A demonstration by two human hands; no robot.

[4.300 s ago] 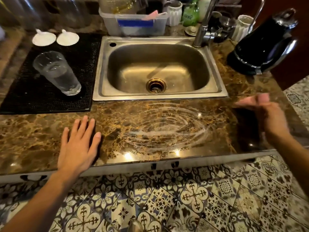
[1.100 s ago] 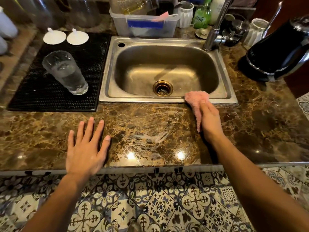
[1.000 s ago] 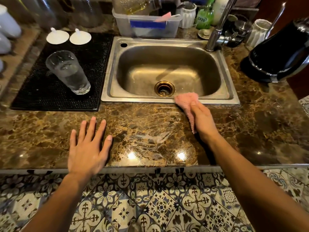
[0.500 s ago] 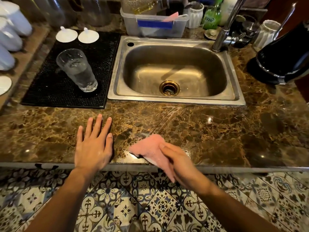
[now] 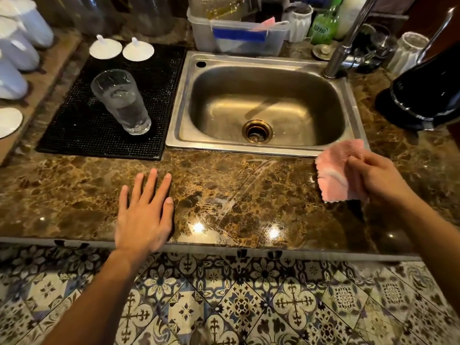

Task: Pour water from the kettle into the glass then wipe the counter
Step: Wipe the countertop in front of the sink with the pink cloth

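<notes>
A clear glass (image 5: 122,102) holding water stands upright on the black mat (image 5: 82,125) left of the sink. The black kettle (image 5: 428,93) sits at the right edge of the brown marble counter (image 5: 74,195). My right hand (image 5: 375,178) pinches a pink cloth (image 5: 334,170), lifted a little above the counter near the sink's front right corner. My left hand (image 5: 144,212) lies flat on the counter near the front edge, fingers spread, holding nothing. Wet wipe streaks (image 5: 239,192) show on the counter between my hands.
The steel sink (image 5: 263,103) fills the middle, its tap (image 5: 346,46) at the back right. A plastic tub (image 5: 239,33), a green bottle (image 5: 323,26) and white cups stand behind it. Two white lids (image 5: 122,48) lie on the mat's far edge. White jars (image 5: 17,46) line the left.
My right hand wiped with the pink cloth from the sink's front rim down to the counter's front edge, then rose and moved right with the cloth. My left hand stayed flat.
</notes>
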